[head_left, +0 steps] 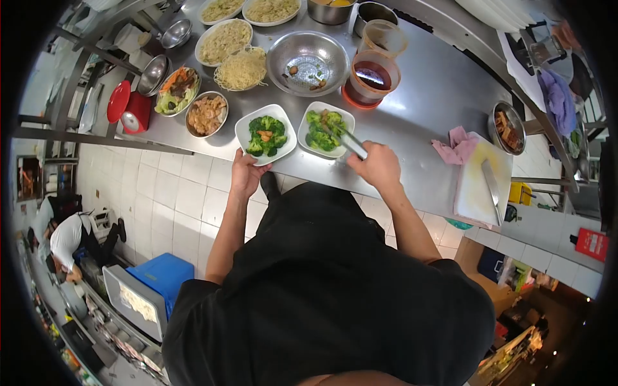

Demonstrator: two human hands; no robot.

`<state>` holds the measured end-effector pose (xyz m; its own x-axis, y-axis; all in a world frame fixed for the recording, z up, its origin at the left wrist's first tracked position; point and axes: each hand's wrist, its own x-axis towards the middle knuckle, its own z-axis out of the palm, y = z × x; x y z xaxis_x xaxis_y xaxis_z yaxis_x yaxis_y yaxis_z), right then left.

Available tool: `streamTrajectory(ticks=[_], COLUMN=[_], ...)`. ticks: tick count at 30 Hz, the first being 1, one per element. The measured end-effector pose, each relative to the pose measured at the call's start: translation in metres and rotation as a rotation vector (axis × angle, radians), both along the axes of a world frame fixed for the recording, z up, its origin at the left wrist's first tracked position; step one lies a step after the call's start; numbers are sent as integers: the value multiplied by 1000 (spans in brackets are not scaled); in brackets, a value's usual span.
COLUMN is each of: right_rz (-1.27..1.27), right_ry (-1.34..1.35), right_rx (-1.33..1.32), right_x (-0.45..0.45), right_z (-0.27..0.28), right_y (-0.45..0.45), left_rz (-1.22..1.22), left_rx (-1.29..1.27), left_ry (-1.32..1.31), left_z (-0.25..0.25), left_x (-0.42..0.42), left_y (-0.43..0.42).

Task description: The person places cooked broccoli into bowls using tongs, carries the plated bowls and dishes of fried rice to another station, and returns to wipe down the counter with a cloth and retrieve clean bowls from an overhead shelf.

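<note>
My left hand (246, 172) grips the near edge of a white square bowl (243, 134) that holds broccoli (257, 143) with a few brown pieces in the middle. Metal tongs (354, 143) are held in my right hand (376, 166), their tips at the food in a second white bowl (351, 119) of broccoli, just right of the first. Behind both bowls stands a wide steel bowl (277, 55) with a few brown pieces and green bits inside. To the left, a small steel bowl (225, 122) contains chunks that look like meat.
Noodle and rice plates (199, 55) and a salad bowl (195, 96) are at the left. Plastic tubs (393, 80) stand behind the right bowl. On the right lie a cutting board (473, 186), a knife (491, 183) and a pink cloth (456, 147). Another person (67, 241) is at far left.
</note>
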<state>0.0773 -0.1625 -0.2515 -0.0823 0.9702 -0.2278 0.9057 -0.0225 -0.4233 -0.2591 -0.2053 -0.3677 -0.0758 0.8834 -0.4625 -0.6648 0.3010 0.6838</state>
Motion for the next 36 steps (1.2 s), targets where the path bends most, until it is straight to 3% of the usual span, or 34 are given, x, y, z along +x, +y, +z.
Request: streamTrajectory(ticks=[1, 4, 9, 11, 12, 13, 15, 17, 20, 22, 28, 32, 36], right_rz=[-10, -34, -27, -34, -40, -123, -43, -221, -441, -411, -342, -280, -290], right_ry=[57, 135, 255, 348, 324, 228, 196, 361, 1154, 1053, 1033, 1054, 1171], right_rx=[126, 178, 152, 307, 316, 155, 317, -359, -391, -296, -228, -239, -312], right_x=[7, 9, -29, -32, -24, -15, 9, 3, -22, -30, -78, -164, -248], right_z=[1, 22, -56, -80, -78, -69, -99, -85, -139, -140, -31, 23, 36], right_y=[1, 32, 135, 143, 133, 116, 77, 44, 12, 10, -22, -39, -49], left_rz=[-12, 5, -2, 31, 0, 8, 26, 24, -17, -22, -65, -54, -135], left_rx=[26, 60, 71, 87, 145, 156, 159, 159, 186, 210, 166, 65, 226], left_ry=[37, -46, -207, -235, -157, -121, -48, -94, -197, -252, -326, -413, -936], left_z=[6, 15, 0, 4, 2, 5, 10, 12, 11, 15, 25, 56, 54], left_x=[5, 18, 23, 30, 30, 31, 33, 26, 14, 5, -35, -50, -87], left_y=[-1, -2, 3, 4, 5, 6, 5, 0, 4, 1, -4, 4, 15])
